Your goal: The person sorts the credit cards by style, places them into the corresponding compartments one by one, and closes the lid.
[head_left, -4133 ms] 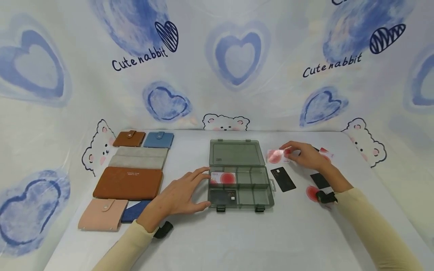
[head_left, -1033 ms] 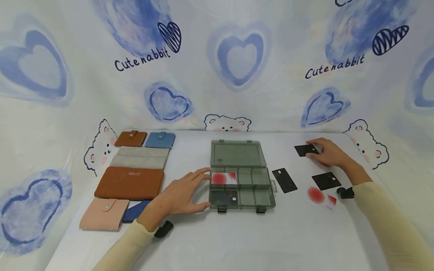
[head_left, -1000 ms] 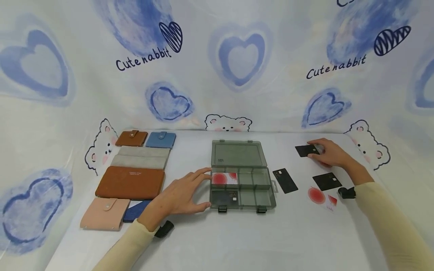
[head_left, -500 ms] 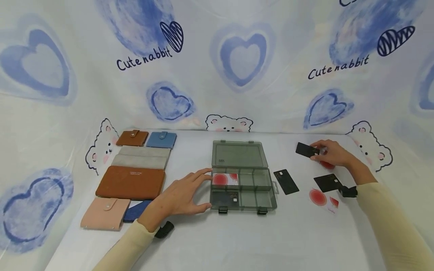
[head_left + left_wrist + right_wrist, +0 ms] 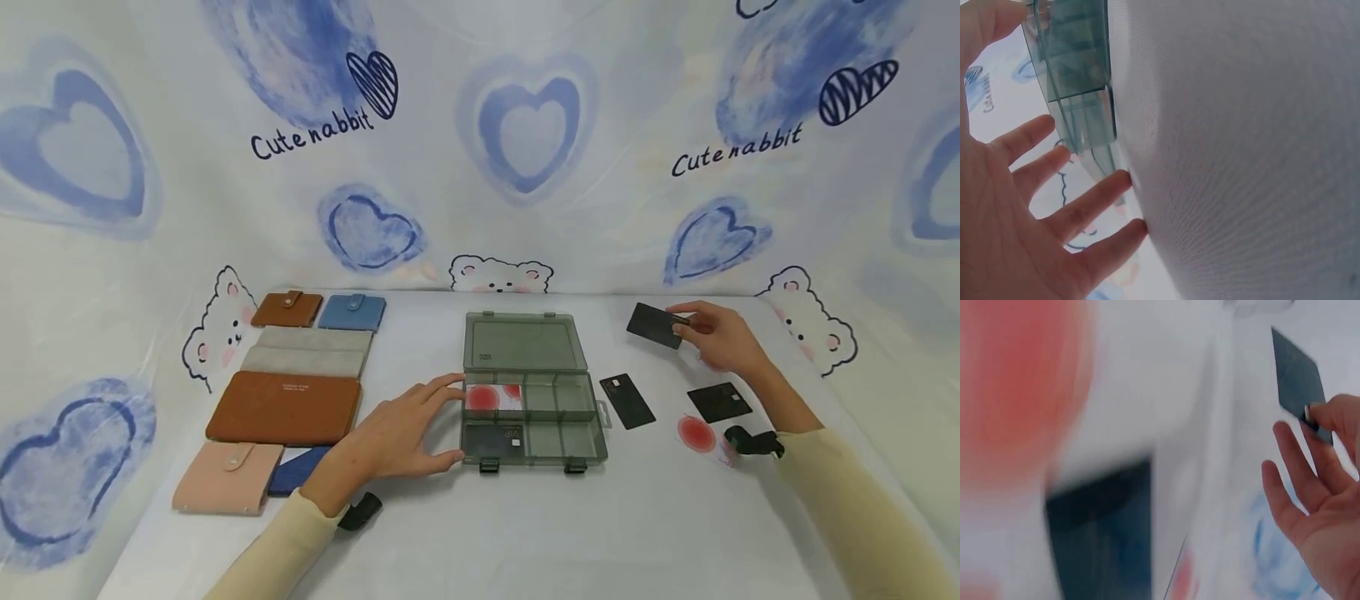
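My right hand (image 5: 723, 340) pinches a black card (image 5: 651, 324) at its right end, raised above the back right of the table. In the right wrist view, thumb and index finger meet on that card (image 5: 1297, 372) while the other fingers stay loose. My left hand (image 5: 390, 433) spreads its fingers along the left side of a green see-through compartment box (image 5: 540, 439), with thumb and fingertips at its wall. The box's lid (image 5: 525, 343) lies folded back. Inside, a red-and-white card (image 5: 491, 398) is in the back row and a black VIP card (image 5: 491, 442) in the front row.
Right of the box lie a black card (image 5: 627, 402), another black card (image 5: 718, 402) and a red-and-white card (image 5: 697, 433), partly covered by the wrist camera. At left are a large brown wallet (image 5: 285, 407), a grey wallet (image 5: 307, 348), a pink wallet (image 5: 228, 477) and smaller ones.
The right hand has placed a red-and-white card in the box's back row, gone back right, and lifted a black card off the table, moving it slightly left. The left hand stays put.
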Available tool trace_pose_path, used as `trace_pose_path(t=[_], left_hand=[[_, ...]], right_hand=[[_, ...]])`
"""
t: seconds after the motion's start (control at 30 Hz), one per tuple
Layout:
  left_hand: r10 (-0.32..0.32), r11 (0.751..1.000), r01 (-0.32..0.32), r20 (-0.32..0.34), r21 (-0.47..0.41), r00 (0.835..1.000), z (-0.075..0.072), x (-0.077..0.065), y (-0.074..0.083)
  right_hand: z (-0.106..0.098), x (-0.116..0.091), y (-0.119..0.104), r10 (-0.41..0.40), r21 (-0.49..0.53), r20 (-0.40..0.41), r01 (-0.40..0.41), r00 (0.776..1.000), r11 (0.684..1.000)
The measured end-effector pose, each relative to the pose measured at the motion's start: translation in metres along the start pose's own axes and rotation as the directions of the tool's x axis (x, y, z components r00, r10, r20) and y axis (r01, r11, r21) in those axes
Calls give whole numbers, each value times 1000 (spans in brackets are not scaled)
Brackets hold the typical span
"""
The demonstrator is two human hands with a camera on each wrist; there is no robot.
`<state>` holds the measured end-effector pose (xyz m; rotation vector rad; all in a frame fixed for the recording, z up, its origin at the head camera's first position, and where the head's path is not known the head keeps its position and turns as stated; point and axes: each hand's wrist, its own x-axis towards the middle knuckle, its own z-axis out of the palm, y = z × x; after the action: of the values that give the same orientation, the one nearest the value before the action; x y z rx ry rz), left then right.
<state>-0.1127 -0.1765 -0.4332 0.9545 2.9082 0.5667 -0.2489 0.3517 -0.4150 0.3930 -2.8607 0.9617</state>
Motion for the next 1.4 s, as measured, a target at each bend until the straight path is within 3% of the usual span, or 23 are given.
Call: trace_pose_path(t=[0.37,0.5,0.67,0.9,1.13,1.4], left_hand=[[1,1000,-1,6,8,1000,-2,2,0],[18,1000,-18,-3,24,1000,-4,4,-1],[26,999,-26,-14,26,1000,-3,3,-1],[33,999,-33,-7,11,999,-2,5,-2],[20,1000,-20,6,-20,1000,-3,4,-1],[23,1000,-23,9,-22,1000,-1,3,-1]], right_hand=[[40,-36,-114,-161,110,-36,164,986,980],[61,-54,-145,-235,147,-53,241,970,959],[89,-73,-173,-321,183,7,315,947,931],[119,-89,-188,-327,196,127,300,936,934],[130,-96,-196,-327,184,203,292,923,939],[136,-106,-199,-371,46,253,372,893,927]])
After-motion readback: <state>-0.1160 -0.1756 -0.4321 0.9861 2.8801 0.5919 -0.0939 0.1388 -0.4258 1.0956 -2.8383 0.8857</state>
